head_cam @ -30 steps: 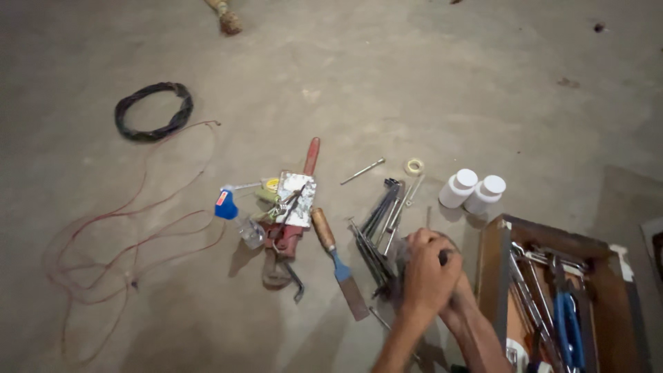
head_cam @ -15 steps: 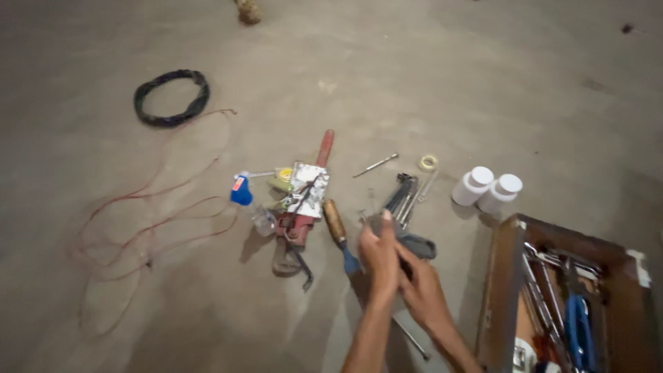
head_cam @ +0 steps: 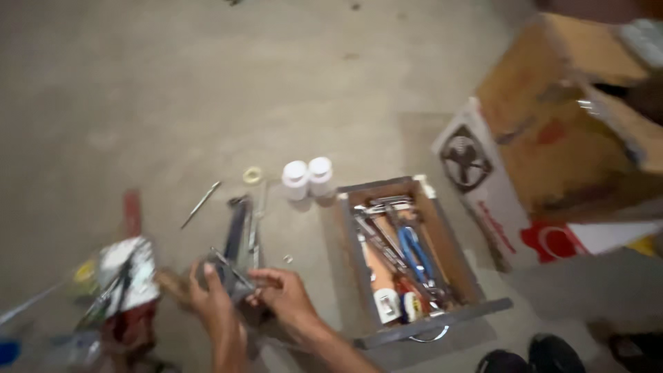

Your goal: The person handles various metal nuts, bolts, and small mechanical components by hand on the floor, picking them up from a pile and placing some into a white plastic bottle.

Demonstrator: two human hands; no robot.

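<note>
While a large cardboard box (head_cam: pixel 552 138) with open flaps fills the far right of the concrete floor (head_cam: pixel 173 83), a long wooden tool tray (head_cam: pixel 349 235) lies left of it near the middle, packed with metal tools and blue-handled pliers (head_cam: pixel 414 252). Left of the tray, near the bottom edge, both hands meet over a small bundle of grey metal tools (head_cam: pixel 228 273). That bundle sits between the two hands: the left hand (head_cam: pixel 207 300) curls its fingers around the bundle's left side, and the right hand (head_cam: pixel 286 293) pinches at its right end with thumb and fingertips, though blur hides exactly where the fingers close. Just beyond the hands more dark metal tools (head_cam: pixel 238 228) lie flat on the floor. Two white jars (head_cam: pixel 307 176) stand touching each other beside the tray's far left corner, and a small ring of tape (head_cam: pixel 253 175) lies just left of them.
</note>
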